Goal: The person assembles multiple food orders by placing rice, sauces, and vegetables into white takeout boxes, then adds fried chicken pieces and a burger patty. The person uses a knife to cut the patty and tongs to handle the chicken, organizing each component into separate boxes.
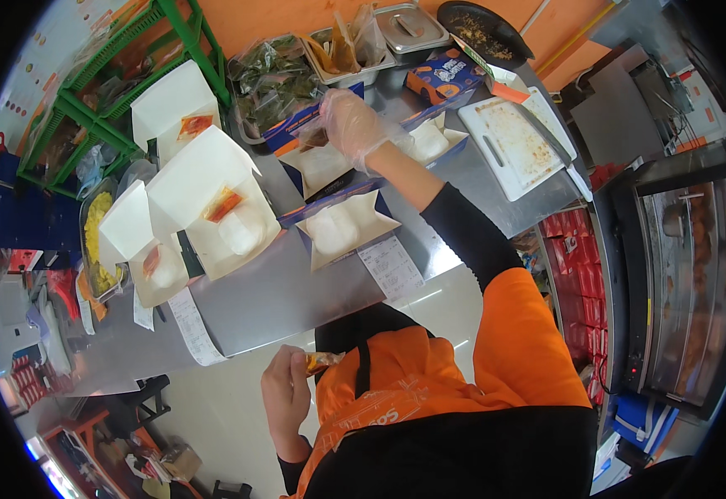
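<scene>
My bare left hand point(286, 397) is closed on a small orange-and-clear sauce packet point(322, 362), held in front of my body off the table's edge. Over an open blue-and-cream takeaway box point(316, 172) reaches my right hand point(353, 130) in a clear plastic glove. Its fingers curl downward, and something brown shows beside them; what they hold is hidden. Nearer to me a similar box holds a white mound of rice point(332, 229). Another rice mound point(428, 141) sits in a box right of the glove. To the left, a larger open box point(213, 218) contains rice and a sauce packet point(223, 204).
Paper receipts point(391, 266) hang near the front edge. A knife point(550, 137) lies on the white cutting board point(504, 150) at right. Trays of leafy greens point(271, 79) and packets stand behind, beside a dark pan point(483, 33). A green rack point(109, 100) rises at left.
</scene>
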`<state>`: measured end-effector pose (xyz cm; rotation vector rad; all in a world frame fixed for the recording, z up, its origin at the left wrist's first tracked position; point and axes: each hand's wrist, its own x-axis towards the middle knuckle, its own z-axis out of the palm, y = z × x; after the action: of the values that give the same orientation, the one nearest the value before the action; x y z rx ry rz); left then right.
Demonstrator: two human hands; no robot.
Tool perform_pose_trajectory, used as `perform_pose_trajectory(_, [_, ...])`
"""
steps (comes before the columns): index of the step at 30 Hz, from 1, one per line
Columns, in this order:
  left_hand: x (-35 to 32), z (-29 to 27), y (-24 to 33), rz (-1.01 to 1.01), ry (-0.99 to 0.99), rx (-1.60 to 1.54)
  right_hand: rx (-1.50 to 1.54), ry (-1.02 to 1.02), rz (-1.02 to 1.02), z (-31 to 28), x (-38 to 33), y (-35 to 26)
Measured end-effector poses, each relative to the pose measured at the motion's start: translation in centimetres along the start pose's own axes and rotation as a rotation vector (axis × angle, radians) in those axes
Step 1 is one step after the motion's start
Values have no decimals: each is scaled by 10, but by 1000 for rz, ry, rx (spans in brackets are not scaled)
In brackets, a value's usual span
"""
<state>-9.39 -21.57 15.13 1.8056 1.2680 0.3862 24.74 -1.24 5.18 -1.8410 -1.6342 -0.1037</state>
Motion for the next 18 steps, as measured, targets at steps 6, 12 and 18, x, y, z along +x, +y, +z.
perform_pose_trajectory(6, [-7,1,-8,-20,13,1,169,16,-68,-99,-14,-58])
perform_pose_trajectory(12, [-12,-10,-21,15,-85,-49,547,-245,-17,-196,-63,-89])
perform_pose_trajectory(18, [-6,5,-25,13,-28,86,460,-456,252,-165,-104,-88])
